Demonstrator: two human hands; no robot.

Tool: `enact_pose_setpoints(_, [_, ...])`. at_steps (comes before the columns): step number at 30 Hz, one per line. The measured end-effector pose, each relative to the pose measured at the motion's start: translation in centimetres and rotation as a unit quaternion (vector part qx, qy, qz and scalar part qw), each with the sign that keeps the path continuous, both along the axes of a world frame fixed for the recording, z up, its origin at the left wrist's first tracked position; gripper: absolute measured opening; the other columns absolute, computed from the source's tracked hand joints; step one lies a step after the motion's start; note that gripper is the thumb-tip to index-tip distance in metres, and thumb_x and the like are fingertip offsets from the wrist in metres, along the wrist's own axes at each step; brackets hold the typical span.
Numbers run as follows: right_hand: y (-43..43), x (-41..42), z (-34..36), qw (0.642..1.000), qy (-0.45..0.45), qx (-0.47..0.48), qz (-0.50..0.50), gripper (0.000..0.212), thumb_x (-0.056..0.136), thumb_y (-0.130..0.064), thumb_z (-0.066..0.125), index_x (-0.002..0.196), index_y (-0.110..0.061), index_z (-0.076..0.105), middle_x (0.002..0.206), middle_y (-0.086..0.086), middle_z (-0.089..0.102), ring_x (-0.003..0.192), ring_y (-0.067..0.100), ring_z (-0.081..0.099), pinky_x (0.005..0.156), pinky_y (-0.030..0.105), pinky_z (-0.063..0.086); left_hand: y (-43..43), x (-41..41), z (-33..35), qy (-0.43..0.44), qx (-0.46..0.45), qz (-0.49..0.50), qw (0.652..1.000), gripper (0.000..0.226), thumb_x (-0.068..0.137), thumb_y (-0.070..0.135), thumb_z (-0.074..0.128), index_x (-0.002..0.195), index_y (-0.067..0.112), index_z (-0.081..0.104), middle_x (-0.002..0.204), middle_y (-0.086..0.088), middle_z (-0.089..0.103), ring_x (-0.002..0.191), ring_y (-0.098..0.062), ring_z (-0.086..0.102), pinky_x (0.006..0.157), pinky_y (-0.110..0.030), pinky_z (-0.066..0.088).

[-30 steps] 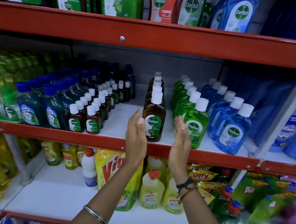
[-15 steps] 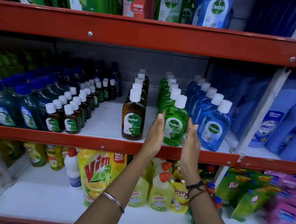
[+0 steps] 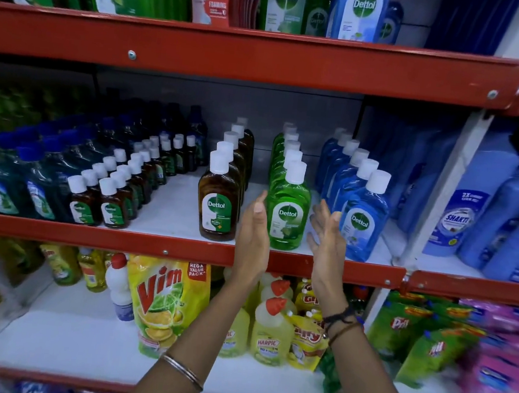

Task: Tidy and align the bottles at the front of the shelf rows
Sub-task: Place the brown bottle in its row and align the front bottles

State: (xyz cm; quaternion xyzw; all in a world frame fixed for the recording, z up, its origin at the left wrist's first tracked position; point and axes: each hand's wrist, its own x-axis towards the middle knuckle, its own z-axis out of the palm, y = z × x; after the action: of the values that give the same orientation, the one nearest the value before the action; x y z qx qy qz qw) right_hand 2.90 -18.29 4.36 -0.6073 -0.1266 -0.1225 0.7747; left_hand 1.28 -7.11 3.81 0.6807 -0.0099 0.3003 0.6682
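On the middle shelf three rows of white-capped Dettol bottles run front to back. The front green bottle (image 3: 287, 211) stands between my two raised hands. My left hand (image 3: 253, 227) is flat, palm toward the bottle's left side, just beside it. My right hand (image 3: 327, 234) is held open on the bottle's right, a small gap away, in front of the front blue bottle (image 3: 361, 225). The front brown bottle (image 3: 218, 205) stands upright to the left of my left hand. Neither hand holds anything.
Small brown bottles (image 3: 111, 204) and dark blue-capped bottles (image 3: 2, 184) fill the shelf's left. Large blue bottles (image 3: 469, 213) stand past the white upright. The red shelf edge (image 3: 152, 244) runs below. Vim pouch (image 3: 162, 301) and Harpic bottles (image 3: 270, 330) sit on the lower shelf.
Both hands shifted right from flanking the brown bottle to flanking the green front bottle. The view also swung right.
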Motion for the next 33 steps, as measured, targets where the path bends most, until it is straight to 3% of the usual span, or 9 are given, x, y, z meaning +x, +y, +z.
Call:
enact_pose_setpoints(2, [-0.9,-0.8,-0.5,0.996,-0.047,0.026,-0.073,0.055,0.097,-0.054,0.030,0.137,-0.019,0.045,0.146,0.001,0.047,0.133,0.008,0.043,0.112,0.027,0.034,-1.6,-0.8,-0.1,-0.067,0.017,0.048,0.996,0.041,0.097,0.055,0.026,0.129,0.039,0.046,0.131,0.019,0.051,0.124,0.008,0.046,0.104,-0.019,0.039])
enact_pose_setpoints(4, [-2.3,-1.5,-1.2,0.983,-0.093,0.048,-0.153,0.055,0.096,-0.047,0.029,0.137,-0.016,0.047,0.143,-0.001,0.049,0.134,0.006,0.043,0.108,0.018,0.035,-3.6,-1.3,0.0,-0.111,0.040,0.038,0.992,0.035,0.100,0.040,0.028,0.129,0.034,0.047,0.131,0.012,0.053,0.124,0.003,0.048,0.102,-0.018,0.039])
enact_pose_setpoints(8, [-5.3,-0.8,-1.5,0.970,-0.110,0.032,-0.213,0.048,0.100,-0.036,0.027,0.143,-0.018,0.037,0.150,-0.006,0.038,0.135,-0.005,0.034,0.102,0.007,0.033,-7.6,0.1,0.2,-0.045,0.062,-0.088,0.993,0.042,0.093,0.065,0.024,0.127,0.051,0.043,0.138,0.017,0.047,0.133,-0.001,0.041,0.114,-0.041,0.036])
enact_pose_setpoints(11, [-6.6,0.2,-1.3,0.978,-0.072,0.000,-0.195,0.051,0.100,-0.043,0.024,0.148,-0.025,0.025,0.150,-0.015,0.026,0.129,-0.019,0.029,0.094,-0.004,0.029,-9.7,2.3,0.5,0.029,0.053,-0.122,0.991,0.079,0.073,0.093,0.016,0.135,0.048,0.039,0.147,0.016,0.039,0.138,-0.003,0.035,0.117,-0.046,0.031])
enact_pose_setpoints(14, [-7.4,0.6,-1.3,0.987,-0.047,-0.020,-0.152,0.062,0.091,-0.056,0.022,0.148,-0.031,0.021,0.153,-0.014,0.025,0.137,-0.001,0.028,0.096,-0.003,0.030,-10.6,4.4,0.7,0.106,0.024,-0.127,0.986,0.121,0.055,0.104,0.018,0.149,0.029,0.033,0.155,0.003,0.037,0.142,-0.013,0.034,0.118,-0.049,0.027])
enact_pose_setpoints(16, [-7.7,0.8,-1.4,0.991,-0.044,-0.019,-0.122,0.064,0.089,-0.059,0.024,0.146,-0.031,0.027,0.150,-0.014,0.031,0.136,0.002,0.033,0.101,0.005,0.034,-10.9,5.2,0.7,0.120,0.022,-0.130,0.984,0.129,0.050,0.106,0.018,0.150,0.025,0.032,0.155,-0.001,0.038,0.142,-0.016,0.035,0.119,-0.049,0.027])
enact_pose_setpoints(25, [-10.8,3.5,-0.3,0.999,0.036,0.018,-0.015,0.054,0.097,-0.052,0.019,0.138,-0.025,0.043,0.131,-0.009,0.051,0.113,-0.005,0.049,0.097,0.018,0.040,-10.0,5.2,-0.1,0.094,-0.004,-0.109,0.990,0.093,0.059,0.102,0.019,0.125,0.045,0.054,0.138,-0.002,0.054,0.126,-0.018,0.053,0.110,-0.050,0.040])
enact_pose_setpoints(28, [-11.5,4.1,0.1,0.998,0.060,0.023,0.007,0.054,0.098,-0.051,0.020,0.136,-0.024,0.045,0.130,-0.005,0.053,0.118,0.008,0.050,0.095,0.021,0.041,-9.9,5.1,-0.1,0.093,-0.010,-0.110,0.990,0.079,0.058,0.102,0.021,0.111,0.056,0.054,0.133,-0.005,0.057,0.119,-0.020,0.057,0.106,-0.050,0.045])
enact_pose_setpoints(33, [-11.8,4.2,0.1,0.997,0.065,0.031,0.001,0.054,0.098,-0.050,0.020,0.137,-0.022,0.046,0.131,-0.003,0.052,0.124,0.016,0.047,0.105,0.033,0.038,-10.0,5.0,-0.3,0.076,-0.002,-0.113,0.991,0.070,0.064,0.099,0.022,0.110,0.057,0.053,0.133,-0.006,0.057,0.120,-0.019,0.057,0.104,-0.048,0.047])
